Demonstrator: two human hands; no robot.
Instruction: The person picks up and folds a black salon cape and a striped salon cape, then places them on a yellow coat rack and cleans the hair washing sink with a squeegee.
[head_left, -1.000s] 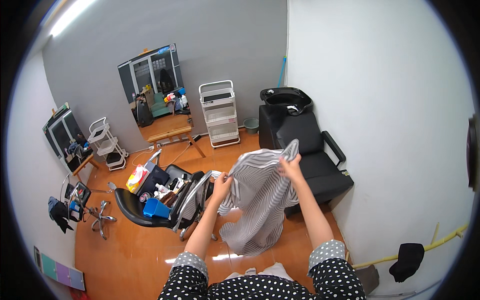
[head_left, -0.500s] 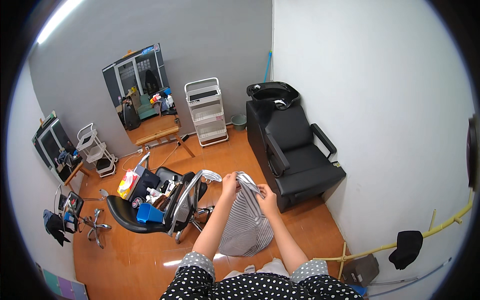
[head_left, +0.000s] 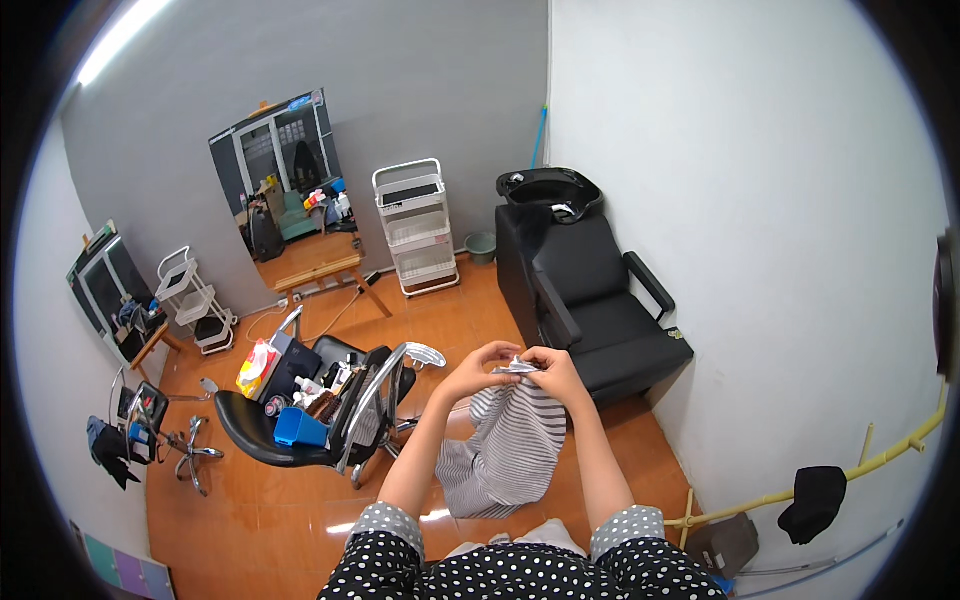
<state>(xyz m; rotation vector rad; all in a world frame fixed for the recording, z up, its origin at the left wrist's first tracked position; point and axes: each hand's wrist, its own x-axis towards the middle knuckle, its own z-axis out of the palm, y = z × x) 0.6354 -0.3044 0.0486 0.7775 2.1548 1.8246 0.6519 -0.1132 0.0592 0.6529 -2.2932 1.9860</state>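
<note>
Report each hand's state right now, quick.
Left hand: fingers curled, holding the gathered top of the striped cloth.
Right hand: closed, pinching the same cloth's gathered top.

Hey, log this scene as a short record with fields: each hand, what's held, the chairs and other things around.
Left hand: pinching the cloth's gathered top
Right hand: gripping it alongside
Striped cloth: grey and white, hanging below both hands
Salon chair: black, bearing a blue container and other items
Wash chair: black, with a basin behind its backrest
Trolley: white, tiered
Yellow pole: black cloth draped over it
</note>
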